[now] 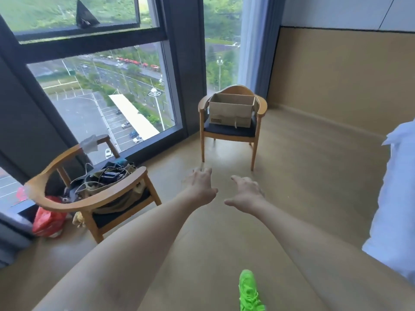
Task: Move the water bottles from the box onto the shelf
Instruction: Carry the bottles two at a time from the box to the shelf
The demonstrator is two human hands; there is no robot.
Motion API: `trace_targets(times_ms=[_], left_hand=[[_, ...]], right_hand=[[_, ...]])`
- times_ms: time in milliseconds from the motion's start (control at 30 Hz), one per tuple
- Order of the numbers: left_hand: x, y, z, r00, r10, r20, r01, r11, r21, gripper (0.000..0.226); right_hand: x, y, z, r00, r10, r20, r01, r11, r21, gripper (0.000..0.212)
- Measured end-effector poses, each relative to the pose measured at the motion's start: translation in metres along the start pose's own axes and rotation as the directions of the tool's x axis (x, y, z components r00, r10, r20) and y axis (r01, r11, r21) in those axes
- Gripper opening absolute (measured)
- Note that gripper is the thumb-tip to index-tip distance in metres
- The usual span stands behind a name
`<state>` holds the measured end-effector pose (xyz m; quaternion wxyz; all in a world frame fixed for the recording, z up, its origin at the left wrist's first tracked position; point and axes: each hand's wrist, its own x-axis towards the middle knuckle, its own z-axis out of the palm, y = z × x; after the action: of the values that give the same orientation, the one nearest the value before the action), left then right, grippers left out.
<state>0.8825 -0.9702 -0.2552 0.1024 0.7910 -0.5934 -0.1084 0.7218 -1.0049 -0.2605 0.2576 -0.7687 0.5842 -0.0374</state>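
Observation:
An open brown cardboard box [231, 111] stands on the dark seat of a wooden armchair [260, 104] in the far corner by the window. Its inside is hidden from here, so no water bottles show. No shelf is in view. My left hand [201, 185] and my right hand [246, 193] reach forward over the floor, well short of the chair, with fingers spread and nothing in them.
A second wooden armchair [89, 198] at the near left holds bags and cables, with a red bag [48, 221] on the floor beside it. Tall windows [101, 97] line the left. A white cloth edge [395, 198] shows at the right. My green shoe [249, 290] is below.

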Motion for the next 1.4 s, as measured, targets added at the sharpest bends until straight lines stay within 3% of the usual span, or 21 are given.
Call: trace_targets(times_ms=[400, 900, 1200, 1400], left_hand=[[0.281, 0.064, -0.018, 0.994, 0.041, -0.100, -0.034, 0.997, 0.068, 0.058], [0.570, 0.065, -0.009, 0.994, 0.111, -0.002, -0.111, 0.993, 0.030, 0.045], [0.779, 0.042, -0.038, 0.984, 0.168, 0.064, -0.168, 0.986, -0.003, 0.058], [0.868, 0.028, -0.025, 0.971, 0.189, 0.144, -0.188, 0.982, -0.020, 0.064]], right_hand=[[0.257, 0.018, -0.114, 0.999, -0.040, -0.033, 0.041, 0.998, 0.050, 0.084], [0.541, 0.014, -0.156, 0.999, 0.035, -0.012, -0.035, 0.999, 0.010, 0.085], [0.724, -0.032, -0.197, 0.989, 0.127, -0.077, -0.126, 0.992, 0.020, 0.082], [0.810, -0.039, -0.198, 0.979, 0.201, -0.042, -0.199, 0.979, 0.043, 0.082]])
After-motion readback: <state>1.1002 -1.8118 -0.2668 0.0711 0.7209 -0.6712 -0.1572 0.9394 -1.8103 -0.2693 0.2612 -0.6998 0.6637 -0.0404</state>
